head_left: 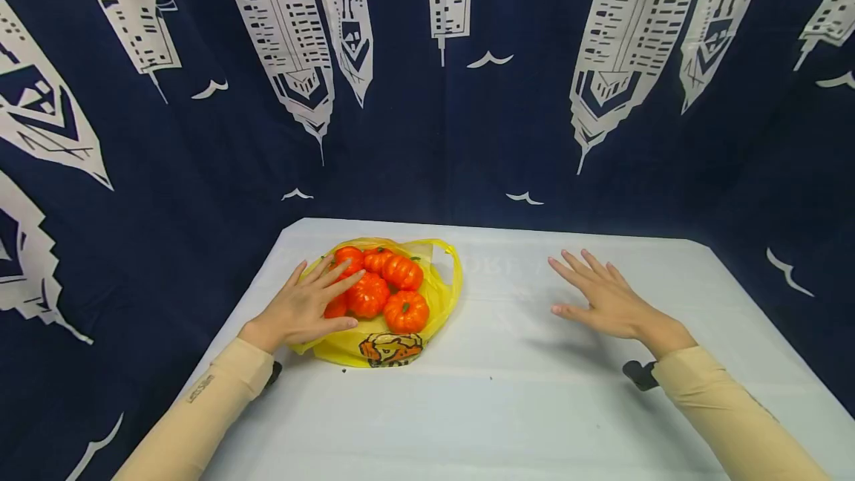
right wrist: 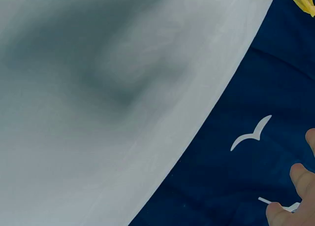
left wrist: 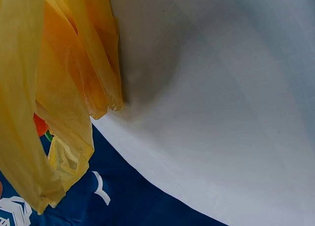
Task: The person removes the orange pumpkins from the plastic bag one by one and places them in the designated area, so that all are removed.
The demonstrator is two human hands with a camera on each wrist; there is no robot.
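On the left part of the table lies a yellow plastic bag (head_left: 437,310), its mouth open, with several small orange-red pumpkins (head_left: 367,294) inside. A printed orange and black figure marks its front. My left hand (head_left: 303,310) is spread over the bag's left side, fingers straight, hiding part of the pumpkins; whether it touches them I cannot tell. In the left wrist view the yellow bag (left wrist: 64,78) fills the left side. My right hand (head_left: 604,303) hovers above the right half of the table, fingers spread, holding nothing. Some of its fingertips (right wrist: 300,179) show in the right wrist view.
The white-covered table (head_left: 508,414) has cut back corners. Behind and beside it hangs a dark blue cloth (head_left: 427,154) with white buildings and birds. Dark wrist devices (head_left: 640,375) sit under the sleeves. A few tiny dark specks lie on the table.
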